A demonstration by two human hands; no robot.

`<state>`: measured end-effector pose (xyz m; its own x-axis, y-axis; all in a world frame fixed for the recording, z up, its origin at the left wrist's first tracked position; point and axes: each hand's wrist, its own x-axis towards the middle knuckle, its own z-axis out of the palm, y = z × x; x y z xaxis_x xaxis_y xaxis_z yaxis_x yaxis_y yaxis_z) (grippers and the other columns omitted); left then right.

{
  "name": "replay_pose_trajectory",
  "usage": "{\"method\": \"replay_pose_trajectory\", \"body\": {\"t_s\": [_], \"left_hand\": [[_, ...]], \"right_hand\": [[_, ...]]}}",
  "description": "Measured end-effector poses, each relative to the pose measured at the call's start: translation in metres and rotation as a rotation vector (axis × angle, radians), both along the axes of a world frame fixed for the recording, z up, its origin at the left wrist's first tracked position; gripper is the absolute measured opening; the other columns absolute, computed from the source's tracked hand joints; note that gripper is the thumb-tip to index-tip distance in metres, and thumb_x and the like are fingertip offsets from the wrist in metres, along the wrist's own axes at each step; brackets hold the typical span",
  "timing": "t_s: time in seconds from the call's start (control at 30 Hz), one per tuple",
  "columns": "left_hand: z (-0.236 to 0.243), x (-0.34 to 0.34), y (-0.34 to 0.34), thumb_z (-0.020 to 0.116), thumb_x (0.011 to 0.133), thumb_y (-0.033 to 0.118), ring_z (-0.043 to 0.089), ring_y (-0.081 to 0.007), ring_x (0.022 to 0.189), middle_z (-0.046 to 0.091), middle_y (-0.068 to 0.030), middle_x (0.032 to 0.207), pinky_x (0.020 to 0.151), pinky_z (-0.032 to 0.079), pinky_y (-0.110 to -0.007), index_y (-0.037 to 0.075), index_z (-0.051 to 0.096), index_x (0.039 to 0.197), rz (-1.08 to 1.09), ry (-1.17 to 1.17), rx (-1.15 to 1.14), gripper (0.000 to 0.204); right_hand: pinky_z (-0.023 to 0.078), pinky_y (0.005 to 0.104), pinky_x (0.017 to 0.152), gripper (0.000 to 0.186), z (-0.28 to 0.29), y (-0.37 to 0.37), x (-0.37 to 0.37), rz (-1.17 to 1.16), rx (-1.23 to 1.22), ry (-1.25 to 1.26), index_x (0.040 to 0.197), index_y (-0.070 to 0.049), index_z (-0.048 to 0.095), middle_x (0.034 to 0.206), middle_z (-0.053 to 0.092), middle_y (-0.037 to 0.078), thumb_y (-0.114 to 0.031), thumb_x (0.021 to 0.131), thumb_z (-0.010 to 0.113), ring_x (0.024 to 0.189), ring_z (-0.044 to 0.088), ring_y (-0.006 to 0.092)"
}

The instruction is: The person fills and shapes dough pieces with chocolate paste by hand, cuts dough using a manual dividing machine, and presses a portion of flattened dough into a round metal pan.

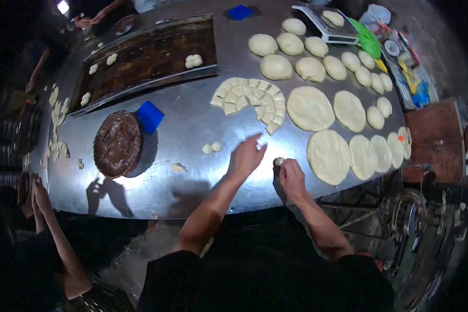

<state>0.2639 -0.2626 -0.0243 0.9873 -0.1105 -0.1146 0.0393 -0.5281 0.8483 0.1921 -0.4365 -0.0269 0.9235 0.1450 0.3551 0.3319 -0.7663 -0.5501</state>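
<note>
Head view: left hand above the counter, near the lower end of the cut dough arc, fingers parted; cannot tell, owing to glare at the tips, whether grasping anything. To the right, right hand with fingers grasping a small dough ball, low on the counter, left of the flattened discs. Advisable, by judgement: press lightly, turn evenly, close any seam underneath, match each ball to the finished ones, avoid squashing.

Count, left to right:
- Dough scraps: too jumbled to number.
- Dark tray: one; on it, dough clusters: four.
- Bowl of brown paste: one.
- Blue flat pieces: two.
- Loose small balls: two, side by side, apart from both hands.
- Cut dough arc: one; pieces too close to count reliably.
- Domed dough rounds: fourteen on the counter.
- Scale: one, bearing one dough lump.
- Flattened discs: seven.
</note>
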Motion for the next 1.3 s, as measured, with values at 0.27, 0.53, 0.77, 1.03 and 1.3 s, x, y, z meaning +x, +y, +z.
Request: {"method": "replay_pose_trajectory", "body": {"t_s": [0.27,0.53,0.77,1.03,1.3], "left_hand": [[-0.034,0.061,-0.050,0.063,0.083,0.024,0.058,-0.0410,0.093,0.060,-0.0231,0.096,0.080,0.047,-0.046,-0.001,0.061,0.091,0.065,-0.170,0.379,0.026],[-0.018,-0.018,0.019,0.064,0.078,0.015,0.062,-0.0282,0.078,0.061,-0.0157,0.084,0.071,0.050,-0.037,0.000,0.053,0.094,0.166,0.103,-0.145,0.024],[-0.030,-0.110,0.105,0.063,0.085,0.010,0.063,-0.0273,0.093,0.065,-0.0132,0.097,0.082,0.050,-0.035,0.005,0.059,0.110,0.061,-0.722,0.337,0.025],[-0.032,-0.122,0.111,0.054,0.090,0.015,0.060,-0.0300,0.096,0.063,-0.0141,0.104,0.084,0.050,-0.039,0.006,0.066,0.097,0.118,-0.437,0.409,0.015],[-0.011,-0.119,0.082,0.066,0.081,0.009,0.056,-0.0314,0.100,0.063,-0.0150,0.093,0.077,0.049,-0.036,0.001,0.059,0.094,0.131,-0.446,0.330,0.017]], "right_hand": [[0.045,0.0419,0.070,0.014,0.020,0.001,-0.004,-0.040,-0.115,0.181,0.088,-0.006,0.064,0.085,0.061,0.012,-0.001,0.075,0.062,0.082,0.058,0.0309],[0.041,0.0413,0.074,0.010,-0.041,-0.044,0.029,0.230,-0.086,-0.035,0.085,-0.008,0.063,0.088,0.060,0.009,-0.010,0.076,0.068,0.086,0.055,0.0291],[0.042,0.0431,0.073,0.008,-0.050,-0.010,0.001,0.608,0.225,-0.016,0.087,-0.004,0.061,0.083,0.058,0.014,-0.002,0.080,0.061,0.080,0.055,0.0320],[0.043,0.0448,0.083,0.008,-0.040,0.026,0.026,0.413,0.130,0.062,0.090,-0.002,0.060,0.088,0.059,0.015,0.001,0.082,0.059,0.089,0.056,0.0343],[0.041,0.0435,0.087,0.005,-0.028,0.024,0.058,0.088,0.139,-0.069,0.085,-0.004,0.059,0.084,0.059,0.015,-0.007,0.082,0.063,0.086,0.055,0.0340]]}}
